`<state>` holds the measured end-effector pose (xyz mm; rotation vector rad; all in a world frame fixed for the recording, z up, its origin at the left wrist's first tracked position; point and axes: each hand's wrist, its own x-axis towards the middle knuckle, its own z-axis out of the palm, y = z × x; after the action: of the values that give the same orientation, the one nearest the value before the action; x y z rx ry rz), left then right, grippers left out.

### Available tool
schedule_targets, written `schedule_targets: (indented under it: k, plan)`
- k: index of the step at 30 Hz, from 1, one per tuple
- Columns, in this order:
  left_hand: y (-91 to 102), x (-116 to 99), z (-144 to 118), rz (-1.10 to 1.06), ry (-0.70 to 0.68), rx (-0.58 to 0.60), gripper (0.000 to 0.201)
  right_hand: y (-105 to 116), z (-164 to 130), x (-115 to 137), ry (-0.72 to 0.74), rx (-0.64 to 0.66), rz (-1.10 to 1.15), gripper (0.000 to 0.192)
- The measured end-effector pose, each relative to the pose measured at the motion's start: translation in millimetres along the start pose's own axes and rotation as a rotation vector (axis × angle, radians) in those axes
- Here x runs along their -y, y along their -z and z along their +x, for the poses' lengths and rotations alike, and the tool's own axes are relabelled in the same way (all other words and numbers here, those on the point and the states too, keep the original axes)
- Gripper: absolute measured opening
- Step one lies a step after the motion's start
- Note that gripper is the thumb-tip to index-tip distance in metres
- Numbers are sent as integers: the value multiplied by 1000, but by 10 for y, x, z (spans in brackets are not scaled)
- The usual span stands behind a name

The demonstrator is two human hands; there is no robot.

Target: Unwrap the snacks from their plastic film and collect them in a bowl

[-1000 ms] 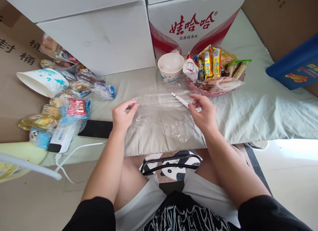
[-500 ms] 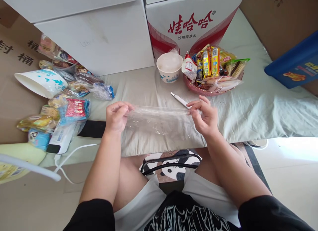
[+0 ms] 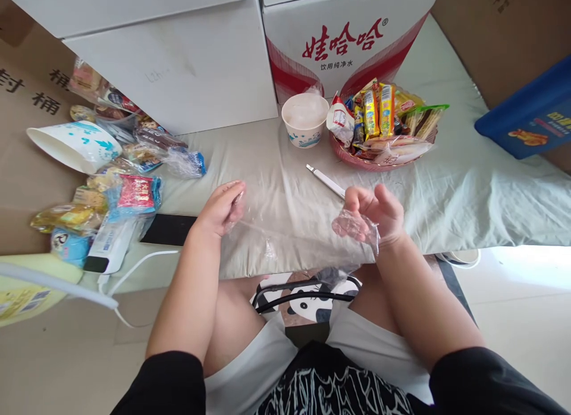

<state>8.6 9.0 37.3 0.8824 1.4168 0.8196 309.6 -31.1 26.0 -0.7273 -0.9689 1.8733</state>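
A thin clear plastic film (image 3: 285, 239) spans the space between my hands, sagging over the front edge of the cloth-covered surface. My left hand (image 3: 223, 210) is closed, pinching one end of it between thumb and fingers. At the other end, my right hand (image 3: 372, 216) has its fingers curled with the film wrapped over them, and holds it there. Just beyond the right hand lies a white-handled knife-like tool (image 3: 325, 181), its far end partly hidden by that hand. A paper bowl (image 3: 304, 122) with clear plastic over its top stands farther back.
A pink basket (image 3: 357, 160) of packaged snacks stands beside the bowl. White boxes (image 3: 178, 82) rise at the back. On the left are a tipped paper bowl (image 3: 80, 146), snack packets (image 3: 136, 192), a black flat object (image 3: 165, 229) and a white cable (image 3: 138, 265). A blue package (image 3: 530, 109) leans right.
The film's taut upper edge has gone slack, and the film now hangs lower. My right hand has moved slightly right and down, with film now over its fingers. My left hand has turned inward.
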Motion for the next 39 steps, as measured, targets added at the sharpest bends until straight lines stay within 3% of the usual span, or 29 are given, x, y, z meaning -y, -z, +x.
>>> schedule_targets:
  k: [3, 5, 10, 12, 14, 17, 21, 23, 27, 30, 33, 35, 39]
  plan:
    - [-76, -15, -18, 85, 84, 60, 38, -40, 113, -70, -72, -180, 19, 43]
    - [-156, -13, -30, 168, 92, 140, 34, -96, 177, -153, -199, -183, -7, 37]
    - [-349, 14, -54, 329, 106, 283, 29, -241, 216, -310, -468, 104, -160, 39]
    - [-350, 33, -47, 319, 115, 321, 28, -261, 214, -336, -481, 269, -272, 27]
    - [-290, 48, -30, 241, 104, 380, 30, -259, 213, -342, -442, 348, -337, 20]
    - [-170, 52, -10, -20, -4, 416, 49, -239, 214, -322, -340, 224, -336, 21]
    - [-191, 51, -22, -438, -233, 334, 77, -235, 243, -298, -201, -49, -270, 27]
    - [-285, 71, -44, -472, -233, 397, 89, -238, 269, -307, -159, -158, -237, 29]
    - [-475, 158, -82, -290, -176, 597, 103, -234, 306, -340, -113, -284, -255, 33]
    - [-561, 224, -78, -141, -209, 515, 92, -225, 307, -348, -90, -301, -290, 33]
    - [-591, 245, -57, 2, -181, 372, 53, -216, 302, -343, -68, -292, -323, 33]
    - [-580, 223, -55, 49, -125, 343, 37, -208, 299, -338, -53, -290, -344, 32]
    - [-517, 141, -83, -20, -110, 336, 32, -185, 296, -322, 11, -309, -332, 31]
